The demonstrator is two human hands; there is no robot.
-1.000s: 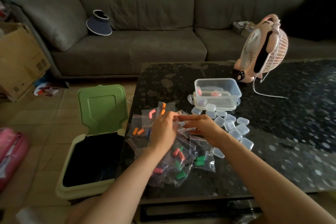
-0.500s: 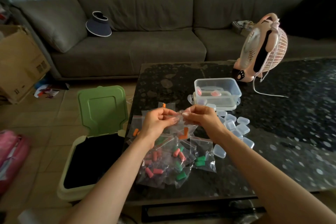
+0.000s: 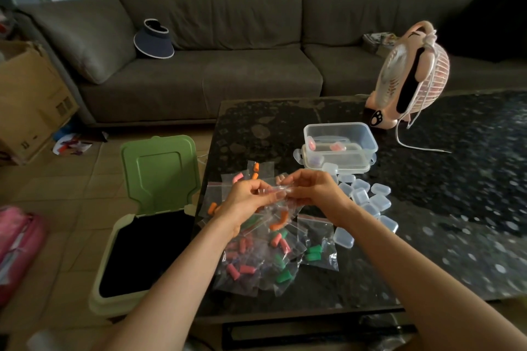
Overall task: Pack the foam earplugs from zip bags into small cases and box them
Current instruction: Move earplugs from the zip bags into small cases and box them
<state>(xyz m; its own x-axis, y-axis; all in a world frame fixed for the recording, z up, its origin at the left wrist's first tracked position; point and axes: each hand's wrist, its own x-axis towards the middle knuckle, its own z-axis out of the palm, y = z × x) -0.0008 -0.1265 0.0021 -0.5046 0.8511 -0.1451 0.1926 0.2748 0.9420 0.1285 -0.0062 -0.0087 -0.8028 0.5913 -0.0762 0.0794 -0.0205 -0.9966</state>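
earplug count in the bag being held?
2 orange earplugs low in the held zip bag: one just above the other. Creases may hide more.

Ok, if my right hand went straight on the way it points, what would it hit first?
The right hand points left, so likely the left hand, nearly touching across the bag both pinch.

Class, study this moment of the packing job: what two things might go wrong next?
1. The left hand and right hand pinch a clear plastic zip bag of orange foam earplugs near the edge of the dark speckled table; a sudden opening might fling earplugs into the open green-lidded bin.
2. Small clear plastic cases lie loose beside the right forearm, which could scatter them.
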